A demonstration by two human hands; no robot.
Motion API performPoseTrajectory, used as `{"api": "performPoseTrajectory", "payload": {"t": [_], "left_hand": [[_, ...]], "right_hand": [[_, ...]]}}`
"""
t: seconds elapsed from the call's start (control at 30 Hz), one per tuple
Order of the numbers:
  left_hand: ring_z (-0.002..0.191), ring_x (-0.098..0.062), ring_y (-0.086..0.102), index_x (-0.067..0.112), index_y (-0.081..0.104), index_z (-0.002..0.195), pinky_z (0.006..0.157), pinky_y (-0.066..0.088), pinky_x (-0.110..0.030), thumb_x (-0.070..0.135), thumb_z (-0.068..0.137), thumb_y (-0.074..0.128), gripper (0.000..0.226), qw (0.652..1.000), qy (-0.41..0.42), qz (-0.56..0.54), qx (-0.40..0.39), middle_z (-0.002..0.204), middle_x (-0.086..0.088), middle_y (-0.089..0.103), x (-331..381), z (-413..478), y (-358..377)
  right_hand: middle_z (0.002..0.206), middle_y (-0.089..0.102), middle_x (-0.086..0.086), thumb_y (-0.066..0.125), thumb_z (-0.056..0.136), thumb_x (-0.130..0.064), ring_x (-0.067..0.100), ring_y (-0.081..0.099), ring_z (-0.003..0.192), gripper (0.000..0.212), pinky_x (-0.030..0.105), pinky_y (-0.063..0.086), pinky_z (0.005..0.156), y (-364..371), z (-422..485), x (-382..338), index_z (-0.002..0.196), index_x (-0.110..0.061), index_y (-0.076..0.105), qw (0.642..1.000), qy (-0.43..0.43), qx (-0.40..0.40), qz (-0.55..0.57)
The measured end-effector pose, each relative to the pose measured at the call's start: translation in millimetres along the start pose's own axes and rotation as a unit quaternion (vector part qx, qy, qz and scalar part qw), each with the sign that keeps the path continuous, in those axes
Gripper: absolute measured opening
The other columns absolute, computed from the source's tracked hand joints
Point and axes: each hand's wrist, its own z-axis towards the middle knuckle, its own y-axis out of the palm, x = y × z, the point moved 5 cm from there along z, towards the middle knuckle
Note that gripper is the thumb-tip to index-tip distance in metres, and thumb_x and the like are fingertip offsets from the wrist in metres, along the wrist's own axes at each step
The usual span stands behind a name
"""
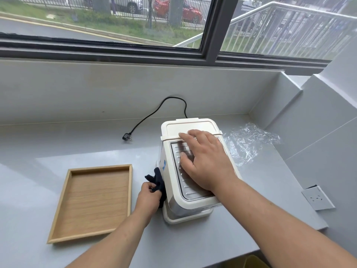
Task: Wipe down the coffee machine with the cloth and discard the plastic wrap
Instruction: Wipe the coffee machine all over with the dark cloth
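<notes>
A cream-white coffee machine (173,198) stands on the grey counter, seen from above, with a ribbed metal top plate. My right hand (204,161) lies flat on that top plate, fingers spread. My left hand (149,196) grips a dark navy cloth (157,179) and presses it against the machine's left side. Crumpled clear plastic wrap (249,142) lies on the counter just right of the machine, touching neither hand.
A shallow wooden tray (59,225) sits to the left of the machine. The machine's black power cord (154,113) runs behind it to an unplugged plug (127,136). A wall socket (316,198) sits at the right. A yellow object (255,262) shows below the counter's front edge.
</notes>
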Motion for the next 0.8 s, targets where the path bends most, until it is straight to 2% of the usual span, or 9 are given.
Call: {"api": "performPoseTrajectory", "payload": {"t": [0.17,0.3,0.47,0.57,0.7,0.8], "left_hand": [[0.069,-0.023,0.060,0.019,0.056,0.099,0.056,0.044,-0.027,0.010,0.087,0.061,0.016,1.000,0.002,0.029,0.004,0.101,-0.010,0.069,-10,-24,6],[0.070,-0.024,0.060,0.018,0.056,0.096,0.055,0.044,-0.027,0.014,0.088,0.066,0.014,0.999,-0.014,0.030,0.013,0.103,-0.012,0.068,-18,-41,8],[0.069,-0.026,0.060,0.018,0.053,0.096,0.051,0.043,-0.026,0.017,0.090,0.063,0.011,0.998,-0.051,0.021,0.022,0.094,-0.011,0.068,-31,-65,12],[0.065,-0.024,0.048,0.016,0.050,0.092,0.057,0.036,-0.030,0.010,0.088,0.060,0.013,0.996,-0.085,0.009,0.018,0.078,-0.009,0.058,-38,-85,22],[0.067,-0.024,0.040,0.018,0.042,0.085,0.057,0.032,-0.032,0.004,0.087,0.061,0.024,0.992,-0.118,-0.045,-0.012,0.073,-0.008,0.046,-42,-108,51],[0.068,-0.025,0.048,0.019,0.040,0.082,0.059,0.030,-0.033,0.009,0.090,0.062,0.025,0.988,-0.129,-0.080,-0.018,0.071,-0.007,0.048,-36,-114,74]], "right_hand": [[0.159,0.044,-0.003,0.041,0.095,-0.050,0.024,0.031,0.150,0.059,0.053,0.020,0.125,0,-1,-2,0.152,-0.039,0.047,1.000,0.001,-0.014,-0.002],[0.159,0.045,-0.002,0.041,0.095,-0.049,0.025,0.032,0.149,0.059,0.053,0.019,0.126,-1,-2,-2,0.152,-0.036,0.047,1.000,-0.003,-0.011,0.007],[0.153,0.051,0.001,0.047,0.094,-0.044,0.027,0.040,0.143,0.058,0.054,0.025,0.123,-3,-4,-2,0.150,-0.031,0.051,1.000,-0.017,0.004,0.019],[0.150,0.055,0.004,0.050,0.094,-0.039,0.028,0.044,0.140,0.055,0.051,0.029,0.121,-5,-6,-1,0.148,-0.028,0.055,0.999,-0.033,0.007,0.023],[0.141,0.060,0.003,0.055,0.095,-0.033,0.028,0.048,0.133,0.048,0.045,0.034,0.116,-12,-9,1,0.141,-0.023,0.060,0.998,-0.044,0.023,0.038],[0.130,0.066,0.003,0.059,0.094,-0.029,0.029,0.053,0.125,0.041,0.044,0.040,0.108,-20,-16,11,0.133,-0.019,0.066,0.996,-0.034,0.058,0.061]]}}
